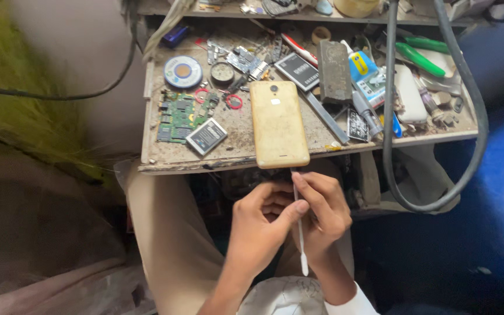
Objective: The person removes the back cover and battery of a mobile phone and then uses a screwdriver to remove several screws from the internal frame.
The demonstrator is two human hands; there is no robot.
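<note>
2 hands meet at lower centre: the left hand (261,224) and right hand (322,213) both pinch a thin white tool (299,224), just below the gold phone (278,122) overhanging the workbench (164,157).

Phone (279,123) on workbench (234,153), above hands (290,219)

I see a green circuit board (177,118) left on the bench (164,154), a solder spool (182,72) farther back, and a grey hose (477,111) looping right.

Cluttered, grimy wooden workbench (164,157) w/ shelf above, plain pale wall (77,41) left, blue floor (497,192) right.
</note>
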